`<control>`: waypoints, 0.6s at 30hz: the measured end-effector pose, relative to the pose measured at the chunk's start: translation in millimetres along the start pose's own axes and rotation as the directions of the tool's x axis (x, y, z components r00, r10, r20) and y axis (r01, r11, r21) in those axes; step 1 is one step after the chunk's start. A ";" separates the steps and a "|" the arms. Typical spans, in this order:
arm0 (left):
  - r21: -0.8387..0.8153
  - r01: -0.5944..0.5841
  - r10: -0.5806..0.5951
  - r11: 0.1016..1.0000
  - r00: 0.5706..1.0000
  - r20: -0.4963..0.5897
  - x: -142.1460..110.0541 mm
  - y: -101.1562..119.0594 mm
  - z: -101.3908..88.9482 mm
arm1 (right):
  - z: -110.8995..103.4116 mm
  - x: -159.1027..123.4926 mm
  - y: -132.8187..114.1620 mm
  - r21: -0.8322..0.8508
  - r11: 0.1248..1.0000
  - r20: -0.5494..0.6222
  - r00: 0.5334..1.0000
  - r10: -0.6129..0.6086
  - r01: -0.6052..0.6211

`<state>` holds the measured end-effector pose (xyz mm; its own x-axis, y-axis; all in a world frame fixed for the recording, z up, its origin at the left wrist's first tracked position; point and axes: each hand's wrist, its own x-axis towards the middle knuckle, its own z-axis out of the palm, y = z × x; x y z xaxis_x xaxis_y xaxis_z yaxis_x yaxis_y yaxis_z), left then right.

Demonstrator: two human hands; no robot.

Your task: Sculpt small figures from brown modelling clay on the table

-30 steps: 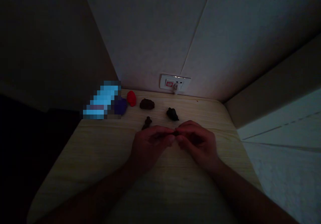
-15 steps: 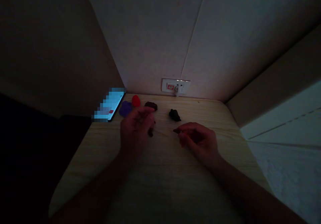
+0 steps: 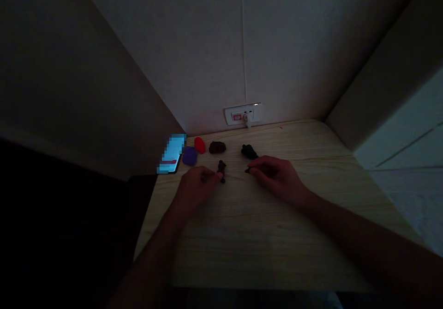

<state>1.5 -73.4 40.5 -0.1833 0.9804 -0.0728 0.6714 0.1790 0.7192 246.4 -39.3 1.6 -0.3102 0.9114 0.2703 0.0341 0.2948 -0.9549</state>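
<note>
My left hand is closed, its thumb and fingertips pinching the side of a small dark brown modelling-clay figure on the wooden tabletop. The figure is narrow with knobbly ends. To its right, my right hand is closed too, holding a tiny dark brown clay piece between thumb and forefinger, apart from the figure. Just behind those fingers lies a black clay lump. A brown clay lump sits behind the figure, with a red clay piece and a purple clay piece to its left.
A lit phone, its screen pixelated, leans at the table's left edge. The wooden table meets a pale wall at the back, where a socket holds a plug. A pale panel stands along the right. The light is dim.
My left hand has come down and taken hold of the brown figure, uncovering the clay lumps behind. My right hand still pinches its small piece, now nearer the black lump. The view has shifted.
</note>
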 end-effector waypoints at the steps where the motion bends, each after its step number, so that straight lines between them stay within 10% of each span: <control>1: 0.000 0.002 -0.002 1.000 1.000 0.013 2.3 1.7 1.1 | 0.3 0.1 0.6 -0.021 1.000 0.006 1.000 -0.011 0.011; 12: -0.303 0.073 -0.047 0.950 0.995 0.092 19.0 6.0 3.5 | 4.3 -1.0 -5.0 0.103 0.994 0.039 0.999 0.016 -0.020; 18: -0.865 0.155 -0.037 0.478 0.987 0.156 12.4 20.3 34.0 | 4.1 -5.3 -13.0 0.166 0.984 -0.001 0.997 0.072 -0.071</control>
<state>37.3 -54.7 30.7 -0.0940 0.9739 -0.2065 -0.3283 0.1655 0.9300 243.7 -49.2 12.1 -0.3063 0.9306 0.2006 -0.1020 0.1775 -0.9788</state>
